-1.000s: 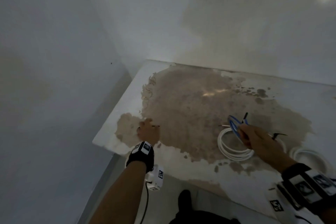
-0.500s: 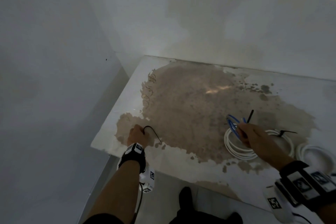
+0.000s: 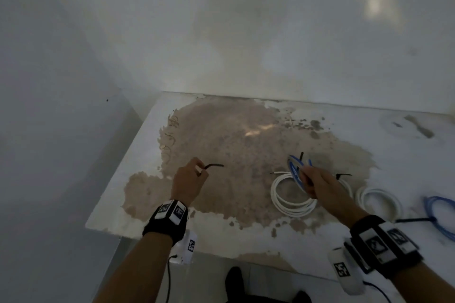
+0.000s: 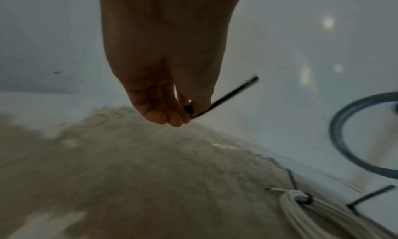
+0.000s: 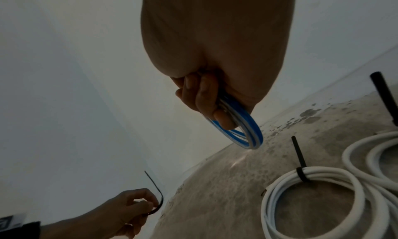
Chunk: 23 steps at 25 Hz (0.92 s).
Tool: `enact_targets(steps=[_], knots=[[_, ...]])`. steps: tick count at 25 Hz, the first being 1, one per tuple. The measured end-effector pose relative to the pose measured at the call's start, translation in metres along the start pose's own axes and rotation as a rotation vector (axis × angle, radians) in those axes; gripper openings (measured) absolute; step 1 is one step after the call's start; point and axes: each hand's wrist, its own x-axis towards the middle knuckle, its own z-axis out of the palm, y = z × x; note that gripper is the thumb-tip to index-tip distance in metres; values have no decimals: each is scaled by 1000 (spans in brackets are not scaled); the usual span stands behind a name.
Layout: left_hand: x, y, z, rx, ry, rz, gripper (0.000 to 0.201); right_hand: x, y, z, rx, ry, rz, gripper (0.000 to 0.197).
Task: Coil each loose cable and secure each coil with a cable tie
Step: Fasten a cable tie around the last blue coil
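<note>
My left hand (image 3: 190, 178) pinches a black cable tie (image 3: 213, 166) above the worn table (image 3: 147, 155); the tie (image 4: 228, 96) sticks out to the right from between thumb and fingers. My right hand (image 3: 317, 183) grips a small blue and white cable coil (image 3: 295, 167), held upright above the table; its loops (image 5: 243, 132) curve out past my curled fingers. Below that hand lies a white cable coil (image 3: 288, 200) bound by a black tie (image 5: 300, 164).
A second white coil (image 3: 379, 200) with its own black tie (image 3: 343, 175) lies to the right, and a blue cable (image 3: 440, 211) sits at the right edge. White walls (image 3: 221, 44) close in behind and to the left. The table's front edge (image 3: 160, 236) is near my wrists.
My left hand has picked the black tie up off the table's left part and moved right and up with it. My right hand still holds the blue coil in about the same place.
</note>
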Motion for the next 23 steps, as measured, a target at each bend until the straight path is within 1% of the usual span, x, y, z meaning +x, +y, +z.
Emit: enact_targets(steps=[1, 2, 6, 8, 10, 12, 15, 18, 20, 23], knots=[[-2, 19, 3, 17, -40, 56, 5, 0, 0, -3, 13, 9, -10, 42], [-5, 40, 10, 20, -77, 102, 8, -1, -2, -10, 27, 27, -18, 42], [-26, 119, 33, -96, -199, 295, 30, -6, -13, -28, 38, 91, -67, 44], [-33, 156, 37, -185, -285, 370, 32, -9, -14, -38, 22, 131, -97, 44], [-35, 184, 35, -222, -355, 412, 31, -10, -13, -46, -5, 175, -128, 43], [-31, 206, 35, -157, -367, 479, 35, -14, -13, -54, -20, 221, -168, 41], [-25, 226, 37, 27, -370, 551, 40, -25, -16, -66, 26, 278, -231, 39], [-24, 239, 39, 69, -388, 586, 39, -33, -15, -76, 69, 268, -266, 38], [-28, 249, 39, 20, -392, 650, 38, -37, -13, -81, 28, 243, -269, 39], [-39, 264, 40, -187, -424, 745, 31, -38, -14, -85, -91, 247, -265, 41]])
